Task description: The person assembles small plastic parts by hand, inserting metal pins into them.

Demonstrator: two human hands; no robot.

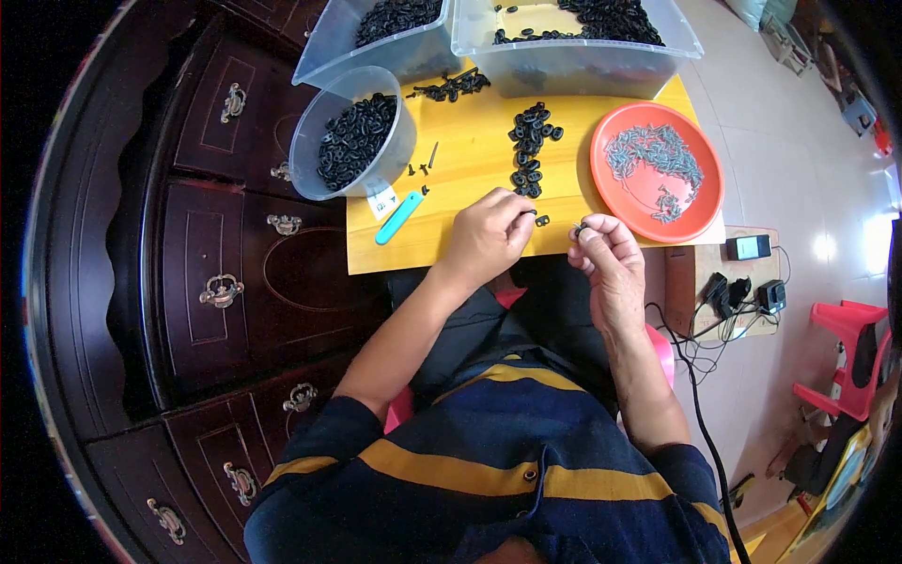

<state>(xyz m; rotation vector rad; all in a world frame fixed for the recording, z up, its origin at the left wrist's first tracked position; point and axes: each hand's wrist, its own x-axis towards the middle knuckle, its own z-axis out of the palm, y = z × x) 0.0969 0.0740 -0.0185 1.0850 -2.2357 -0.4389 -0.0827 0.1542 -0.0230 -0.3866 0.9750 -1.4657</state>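
The black pieces [529, 145] stretch away just beyond the nearer left hand [489, 233], curled, its hold unclear; the right hand [611, 258] pinches a small part [578, 228].

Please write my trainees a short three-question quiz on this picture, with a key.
1. True or false: the right hand is nearer the orange plate than the left hand.
2. What colour are the small pieces in the clear round tub: A) silver, B) black, C) red?
3. Fill the gap: a flat turquoise strip lies to the ____ of the left hand.
Key: 1 true; 2 B; 3 left.
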